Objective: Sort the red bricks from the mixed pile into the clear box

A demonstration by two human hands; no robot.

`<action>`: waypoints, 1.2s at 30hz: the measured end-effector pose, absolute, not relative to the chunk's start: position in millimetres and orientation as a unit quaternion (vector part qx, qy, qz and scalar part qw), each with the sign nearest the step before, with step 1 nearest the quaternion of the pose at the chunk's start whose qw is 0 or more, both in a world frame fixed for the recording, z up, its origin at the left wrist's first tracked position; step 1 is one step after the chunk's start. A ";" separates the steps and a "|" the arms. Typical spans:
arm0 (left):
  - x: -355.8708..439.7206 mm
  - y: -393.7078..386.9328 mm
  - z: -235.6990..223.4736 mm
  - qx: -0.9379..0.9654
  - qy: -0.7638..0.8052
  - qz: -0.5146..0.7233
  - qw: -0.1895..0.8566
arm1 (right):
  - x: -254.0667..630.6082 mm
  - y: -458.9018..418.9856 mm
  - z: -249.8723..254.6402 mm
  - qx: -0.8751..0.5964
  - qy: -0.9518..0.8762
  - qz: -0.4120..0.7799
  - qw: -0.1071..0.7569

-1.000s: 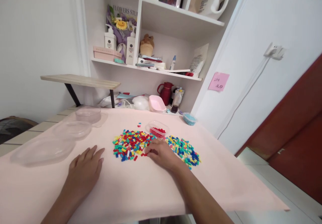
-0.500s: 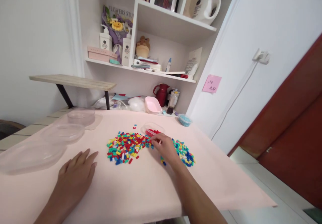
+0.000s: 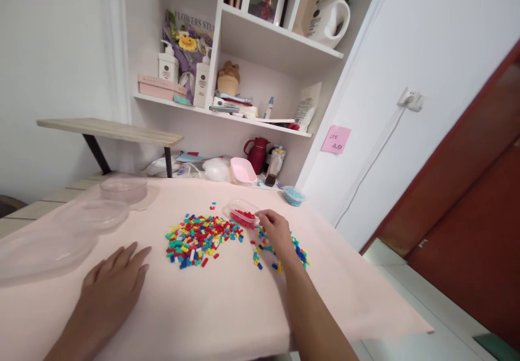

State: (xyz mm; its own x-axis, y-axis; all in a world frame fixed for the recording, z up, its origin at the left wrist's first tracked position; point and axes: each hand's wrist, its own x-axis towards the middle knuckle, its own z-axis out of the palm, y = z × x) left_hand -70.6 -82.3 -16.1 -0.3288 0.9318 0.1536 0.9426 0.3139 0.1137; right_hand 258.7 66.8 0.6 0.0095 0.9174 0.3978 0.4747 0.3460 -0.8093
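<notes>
My right hand [image 3: 278,234] hovers at the right side of a small clear plastic tub [image 3: 228,210], thumb and fingertips pinched together by its rim. Whatever the pinch holds, if anything, is too small to make out. Inside the tub lie small red plastic bricks [image 3: 242,216]. Left of this hand spreads a pile of mixed coloured bricks [image 3: 197,239]. A second pile of bricks [image 3: 301,254], mostly blue, green and yellow, is partly hidden beneath the hand and wrist. My left hand [image 3: 111,280] rests flat on the pink-covered table [image 3: 195,307], fingers apart, holding nothing.
Several clear empty-looking containers [image 3: 97,215] line the table's left side. A round tub of light blue pieces [image 3: 293,195] stands at the back right. Behind are a pink basin [image 3: 242,170], a red jug [image 3: 257,154] and a bottle [image 3: 274,167]. A wooden stand [image 3: 109,130] rises at back left.
My right hand has moved from the left pile's right edge over to the tub's right side, uncovering bricks between the piles. My left hand stays flat. The camera view has shifted slightly.
</notes>
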 end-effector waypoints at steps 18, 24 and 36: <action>-70.9 -81.0 -14.8 -0.581 -0.812 -0.049 0.031 | 269.7 58.8 -6.1 -0.528 -0.811 0.125 0.218; -68.0 -83.8 -9.0 -0.577 -0.817 -0.011 0.025 | 265.4 56.0 0.3 -0.548 -0.807 0.104 0.195; -79.7 -77.9 -24.9 -0.590 -0.805 -0.025 0.062 | 258.4 53.1 0.5 -0.545 -0.808 0.066 0.212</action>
